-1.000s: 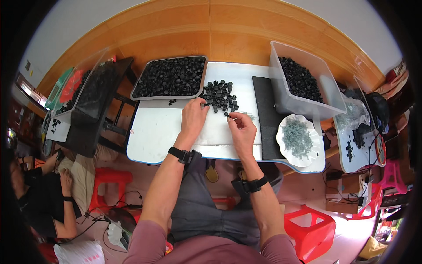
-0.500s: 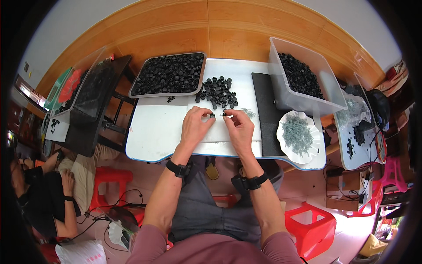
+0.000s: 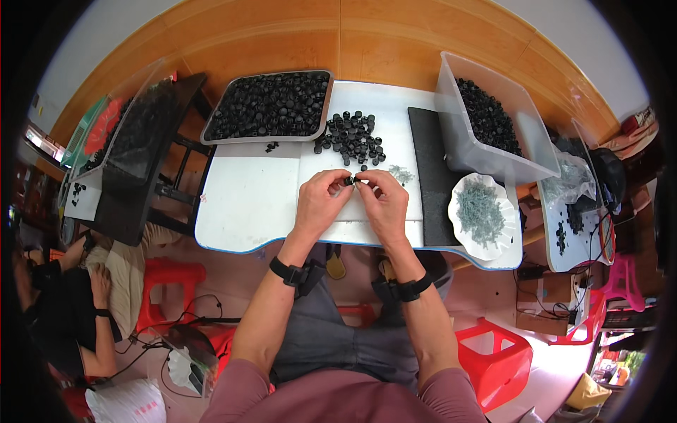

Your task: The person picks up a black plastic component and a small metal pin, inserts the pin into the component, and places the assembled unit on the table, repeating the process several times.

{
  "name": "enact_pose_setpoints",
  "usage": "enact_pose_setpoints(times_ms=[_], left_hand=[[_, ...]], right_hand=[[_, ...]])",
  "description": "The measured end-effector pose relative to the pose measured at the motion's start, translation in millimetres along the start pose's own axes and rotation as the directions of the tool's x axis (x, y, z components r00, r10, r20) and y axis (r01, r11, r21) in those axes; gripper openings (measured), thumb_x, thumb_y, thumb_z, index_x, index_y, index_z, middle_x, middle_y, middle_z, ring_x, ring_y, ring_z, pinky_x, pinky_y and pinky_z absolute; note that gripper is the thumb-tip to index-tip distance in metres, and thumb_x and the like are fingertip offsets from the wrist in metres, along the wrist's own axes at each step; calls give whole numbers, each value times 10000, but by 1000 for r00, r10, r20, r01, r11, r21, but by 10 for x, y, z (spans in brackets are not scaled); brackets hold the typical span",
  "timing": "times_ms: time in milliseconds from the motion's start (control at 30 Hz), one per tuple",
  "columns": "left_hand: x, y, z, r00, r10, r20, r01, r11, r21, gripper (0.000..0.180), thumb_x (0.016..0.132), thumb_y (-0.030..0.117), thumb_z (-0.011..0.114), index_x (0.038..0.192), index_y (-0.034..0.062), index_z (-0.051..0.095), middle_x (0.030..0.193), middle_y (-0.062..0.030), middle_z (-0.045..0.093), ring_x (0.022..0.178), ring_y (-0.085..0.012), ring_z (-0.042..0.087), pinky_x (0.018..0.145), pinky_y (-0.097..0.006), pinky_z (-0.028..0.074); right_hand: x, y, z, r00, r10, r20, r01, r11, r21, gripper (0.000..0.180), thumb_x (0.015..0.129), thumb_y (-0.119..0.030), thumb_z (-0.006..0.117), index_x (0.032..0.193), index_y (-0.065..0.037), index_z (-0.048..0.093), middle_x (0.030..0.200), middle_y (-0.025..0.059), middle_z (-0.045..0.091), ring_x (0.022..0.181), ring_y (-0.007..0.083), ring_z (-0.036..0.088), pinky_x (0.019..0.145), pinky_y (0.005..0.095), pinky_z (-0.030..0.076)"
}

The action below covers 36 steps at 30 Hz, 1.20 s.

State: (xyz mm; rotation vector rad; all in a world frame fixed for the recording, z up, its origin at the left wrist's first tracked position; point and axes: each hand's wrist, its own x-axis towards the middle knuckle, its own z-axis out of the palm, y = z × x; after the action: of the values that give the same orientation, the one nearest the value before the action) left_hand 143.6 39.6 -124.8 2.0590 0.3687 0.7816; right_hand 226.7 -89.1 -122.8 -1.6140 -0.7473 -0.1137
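Observation:
Fingertips almost meeting, my two hands work over the near part of the white table (image 3: 247, 204). My left hand (image 3: 317, 204) pinches a small black cap (image 3: 348, 181) between thumb and fingers. Against its right side, my right hand (image 3: 385, 204) has its thumb and finger closed at a small dark piece, mostly hidden by the fingertips. Just beyond the hands lies a loose pile of black caps (image 3: 350, 136), with a single cap (image 3: 364, 168) close to my fingers. A few thin greyish-green pins (image 3: 402, 175) are scattered right of it.
A metal tray (image 3: 330, 106) full of black caps stands far left. A translucent bin (image 3: 486, 157) of black parts stands far right by a black mat (image 3: 433, 190). A white scalloped plate (image 3: 465, 238) holds greyish-green pins (image 3: 481, 211). Another person's hand (image 3: 101, 282) shows at left.
My hands have come together, bringing the cap in the left against the piece at the right fingertips. The view has shifted slightly.

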Motion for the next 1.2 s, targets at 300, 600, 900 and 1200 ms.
enact_pose_setpoints(times_ms=[300,600,900,1200], left_hand=[[-1,1,6,1000,25,3,-25,1000,-18,263,843,44,798,1100,12,755,946,-87,746,791,-151,689,739,-284,563],[-8,-1,-14,999,37,22,-36,999,-31,252,860,37,791,1107,10,752,951,-91,751,799,-157,696,740,-287,565],[-15,22,-30,998,-21,61,27,996,-89,298,880,63,775,1169,26,714,972,-143,767,860,-233,756,768,-329,599],[-11,24,-34,998,-10,66,16,996,-91,266,879,85,782,1130,30,713,951,-130,771,850,-232,758,764,-331,601]], right_hand=[[3,-22,-11,999,12,41,-11,1000,-22,154,856,11,753,1008,-18,751,959,83,740,677,155,642,596,286,502],[-7,4,-1,991,122,49,-121,992,-28,123,873,-2,750,994,-21,763,912,66,749,688,143,653,612,277,507],[-15,45,-21,988,149,50,-152,985,77,138,896,-6,732,1017,-25,795,906,58,768,711,95,656,640,246,508],[-7,8,-18,980,188,57,-191,979,63,116,884,-32,758,994,-13,791,875,56,750,686,81,627,627,242,497]])
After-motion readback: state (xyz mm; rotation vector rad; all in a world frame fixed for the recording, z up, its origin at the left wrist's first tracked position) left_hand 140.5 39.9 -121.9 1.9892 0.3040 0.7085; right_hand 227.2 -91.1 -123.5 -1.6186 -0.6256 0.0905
